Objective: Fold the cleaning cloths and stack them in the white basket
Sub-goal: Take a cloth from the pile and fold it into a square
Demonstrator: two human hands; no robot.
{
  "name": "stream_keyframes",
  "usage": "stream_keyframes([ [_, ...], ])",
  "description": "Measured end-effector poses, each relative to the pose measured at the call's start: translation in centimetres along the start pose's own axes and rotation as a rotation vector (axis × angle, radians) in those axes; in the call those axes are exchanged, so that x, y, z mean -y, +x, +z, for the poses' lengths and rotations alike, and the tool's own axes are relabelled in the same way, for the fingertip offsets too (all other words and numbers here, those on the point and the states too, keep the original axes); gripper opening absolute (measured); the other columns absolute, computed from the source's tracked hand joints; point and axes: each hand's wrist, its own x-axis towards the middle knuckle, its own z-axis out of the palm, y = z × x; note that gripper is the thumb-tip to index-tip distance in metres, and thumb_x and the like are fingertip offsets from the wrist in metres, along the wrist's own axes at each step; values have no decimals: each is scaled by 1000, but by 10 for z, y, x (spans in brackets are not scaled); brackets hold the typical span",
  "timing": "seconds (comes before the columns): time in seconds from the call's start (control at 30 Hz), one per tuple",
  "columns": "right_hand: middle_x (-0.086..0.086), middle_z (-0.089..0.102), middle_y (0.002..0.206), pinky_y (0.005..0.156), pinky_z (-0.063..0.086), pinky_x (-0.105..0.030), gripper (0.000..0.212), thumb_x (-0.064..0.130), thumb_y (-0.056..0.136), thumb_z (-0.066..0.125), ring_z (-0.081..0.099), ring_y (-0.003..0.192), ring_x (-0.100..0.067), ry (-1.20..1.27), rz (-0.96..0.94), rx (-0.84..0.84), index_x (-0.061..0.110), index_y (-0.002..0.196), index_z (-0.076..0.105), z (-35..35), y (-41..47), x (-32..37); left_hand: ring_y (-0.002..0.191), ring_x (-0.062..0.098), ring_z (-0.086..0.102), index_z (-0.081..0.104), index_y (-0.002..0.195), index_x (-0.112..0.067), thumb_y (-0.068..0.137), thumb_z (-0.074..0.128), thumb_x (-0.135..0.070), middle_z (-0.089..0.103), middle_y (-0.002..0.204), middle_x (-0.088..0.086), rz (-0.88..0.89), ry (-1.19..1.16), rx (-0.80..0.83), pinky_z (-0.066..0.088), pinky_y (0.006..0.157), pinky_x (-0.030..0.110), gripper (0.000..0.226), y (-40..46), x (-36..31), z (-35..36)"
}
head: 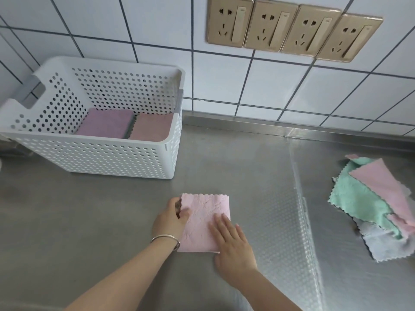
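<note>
A folded pink cloth (205, 217) lies on the steel counter in front of me. My left hand (170, 217) pinches its left edge, thumb on top and fingers curled under. My right hand (233, 243) rests flat on the cloth's lower right part, fingers straight. The white perforated basket (107, 153) stands at the back left. Inside it lie a folded purple cloth (105, 124) and a folded pink cloth (152, 127) side by side. A loose pile of unfolded cloths (370, 203) in green, pink and pale blue lies at the right.
A steel counter (89, 221) runs under everything, with a sheet of embossed clear film (298, 216) on its right half. A tiled wall with several gold sockets (292, 30) stands behind. My left wrist wears a silver bangle (167, 239).
</note>
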Motion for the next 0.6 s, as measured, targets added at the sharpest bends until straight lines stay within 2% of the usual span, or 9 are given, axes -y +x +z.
stream_keyframes([
  [0.07,1,42,144,107,21,-35,67,28,68,41,35,134,-16,45,-51,-71,18,134,49,-6,-4,0,99,28,56,53,121,-16,78,66,-29,58,108,7,122,85,-166,48,80,36,47,-2,4,2],
  [0.13,0,47,141,104,27,-36,61,27,73,41,37,131,-16,64,-54,-129,17,133,47,-16,0,0,100,25,52,55,119,-16,72,59,-30,58,111,8,358,242,-271,50,80,37,48,-3,6,6],
  [0.2,-3,52,137,101,37,-39,54,29,79,37,36,128,-18,18,9,-131,15,131,48,-20,14,-2,106,18,50,54,117,-24,68,45,-34,61,117,0,552,389,-198,46,86,34,51,-4,1,11],
  [0.27,-5,52,137,99,42,-43,54,31,84,33,27,134,-21,-36,73,-86,11,130,52,-17,29,-7,119,20,45,58,121,-21,72,40,-35,60,126,0,684,536,-70,33,99,39,53,-5,0,21],
  [0.37,-7,47,141,110,28,-41,58,37,85,31,0,144,-15,-77,122,-17,8,131,50,-9,40,-14,130,23,34,54,128,-13,79,38,-40,53,135,6,691,676,56,17,108,40,58,-5,6,30],
  [0.43,-7,44,143,112,15,-39,60,41,85,31,-7,144,-14,-78,134,33,8,133,48,-6,40,-16,132,24,31,43,135,-15,80,37,-44,47,141,8,675,688,98,12,110,39,62,-4,11,31],
  [0.5,-7,40,144,111,8,-39,63,44,84,32,0,144,-15,-77,114,60,7,134,45,-4,39,-15,134,25,29,34,138,-17,81,38,-47,42,144,9,677,688,121,13,110,40,65,-1,15,32],
  [0.6,-8,45,140,110,22,-42,64,44,81,33,29,136,-22,-27,125,68,5,130,45,-2,43,-12,135,25,28,31,140,-17,82,38,-49,39,146,10,682,675,131,12,110,40,67,2,18,32],
])
